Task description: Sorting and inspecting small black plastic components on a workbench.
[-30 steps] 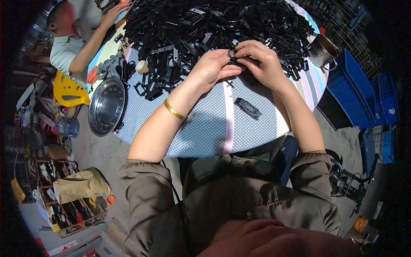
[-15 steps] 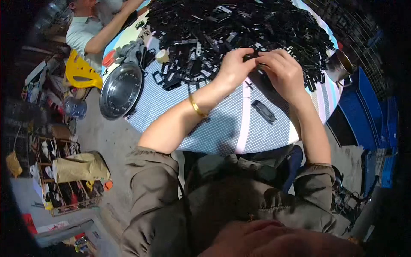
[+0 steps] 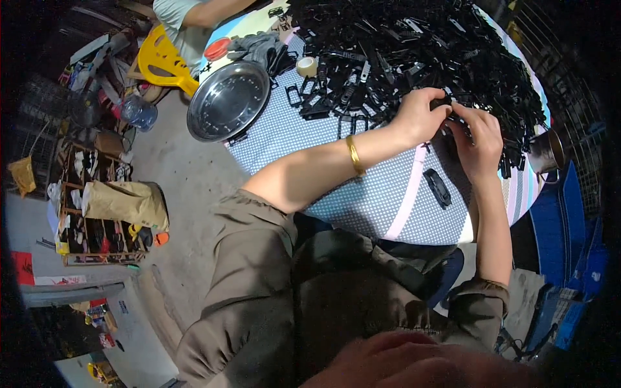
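Both my hands are raised at the near edge of a big heap of black plastic parts. My left hand, with a gold bangle on the wrist, is closed in a pinch on a small black plastic part. From the other side my right hand has its bent fingers on the same part, fingertips close to the left thumb. Fingers cover most of the piece, so its exact shape is hidden. Nearer to me, a single long black plastic casing lies apart on the checked tablecloth.
A shiny metal basin sits at the table's left edge, beside grey gloves, a red lid and a tape roll. A metal mug stands at the right edge. Across the table is another person's arm. A yellow chair stands left.
My view has swung, so the table and heap sit farther right in the picture. My hands stay together over the heap's near edge, still on the small black part.
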Demonstrator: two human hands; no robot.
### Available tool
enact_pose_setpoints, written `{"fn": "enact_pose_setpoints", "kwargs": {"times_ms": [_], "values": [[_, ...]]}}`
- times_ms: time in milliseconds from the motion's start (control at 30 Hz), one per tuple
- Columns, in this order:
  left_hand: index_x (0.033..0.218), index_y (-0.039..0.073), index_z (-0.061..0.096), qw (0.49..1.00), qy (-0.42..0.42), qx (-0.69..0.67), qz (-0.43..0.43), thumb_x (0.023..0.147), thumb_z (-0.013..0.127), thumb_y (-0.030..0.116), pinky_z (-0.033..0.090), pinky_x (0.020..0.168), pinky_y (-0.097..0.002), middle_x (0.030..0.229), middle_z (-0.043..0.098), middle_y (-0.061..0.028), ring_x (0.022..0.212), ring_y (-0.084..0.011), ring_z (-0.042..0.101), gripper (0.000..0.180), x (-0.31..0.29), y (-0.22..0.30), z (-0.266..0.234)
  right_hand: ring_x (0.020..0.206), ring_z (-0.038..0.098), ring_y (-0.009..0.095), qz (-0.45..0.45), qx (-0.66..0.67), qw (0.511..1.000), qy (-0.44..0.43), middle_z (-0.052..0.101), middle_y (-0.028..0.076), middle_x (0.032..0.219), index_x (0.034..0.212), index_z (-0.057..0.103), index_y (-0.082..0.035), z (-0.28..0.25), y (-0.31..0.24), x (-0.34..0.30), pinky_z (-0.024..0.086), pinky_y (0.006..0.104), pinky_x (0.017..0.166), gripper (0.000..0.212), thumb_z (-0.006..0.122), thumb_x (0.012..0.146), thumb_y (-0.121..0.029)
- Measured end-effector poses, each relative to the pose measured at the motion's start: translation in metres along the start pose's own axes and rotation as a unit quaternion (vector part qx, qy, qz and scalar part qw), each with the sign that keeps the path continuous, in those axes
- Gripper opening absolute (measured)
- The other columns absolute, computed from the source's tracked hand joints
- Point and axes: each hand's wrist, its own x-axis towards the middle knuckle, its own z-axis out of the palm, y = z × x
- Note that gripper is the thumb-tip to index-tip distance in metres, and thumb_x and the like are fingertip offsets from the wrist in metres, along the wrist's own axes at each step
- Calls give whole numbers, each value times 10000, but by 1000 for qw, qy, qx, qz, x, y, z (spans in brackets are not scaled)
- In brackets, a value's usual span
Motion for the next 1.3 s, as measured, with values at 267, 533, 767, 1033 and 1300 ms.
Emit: {"fn": "enact_pose_setpoints", "kwargs": {"times_ms": [267,533,767,1033,1300], "values": [[1201,-72,413,977,-92,-190,-24,831,544,51,501,628,-195,911,595,-92,715,-105,589,411,2,10,-8,859,585,138,358,405,841,-33,629,77,948,1019,597,4,4,18,-5,447,250,787,319,673,723,-89],[1239,-13,401,953,-171,-249,-28,856,520,57,515,686,-195,941,598,-97,768,-126,608,406,2,24,-13,814,587,109,408,443,786,-139,630,54,916,1055,595,0,-15,38,-6,452,229,759,315,633,762,-107],[1110,21,460,952,-273,-129,-56,820,529,67,449,581,-180,903,553,-29,642,-63,515,302,-5,17,-6,588,523,71,256,459,842,122,609,54,739,811,634,10,-61,0,-7,420,183,526,132,594,814,-117],[921,15,582,901,-422,56,84,783,567,72,436,751,-263,877,599,-54,836,-138,549,150,-22,10,10,455,455,141,-140,773,619,-10,544,111,585,925,608,7,-113,-96,14,347,238,425,122,568,811,-12],[888,34,639,913,-401,59,51,782,585,225,464,590,-257,719,641,-77,647,-136,604,225,-25,16,13,536,490,175,-150,808,563,-90,549,124,659,922,603,15,-113,-94,17,393,261,465,145,581,819,-84]]}}
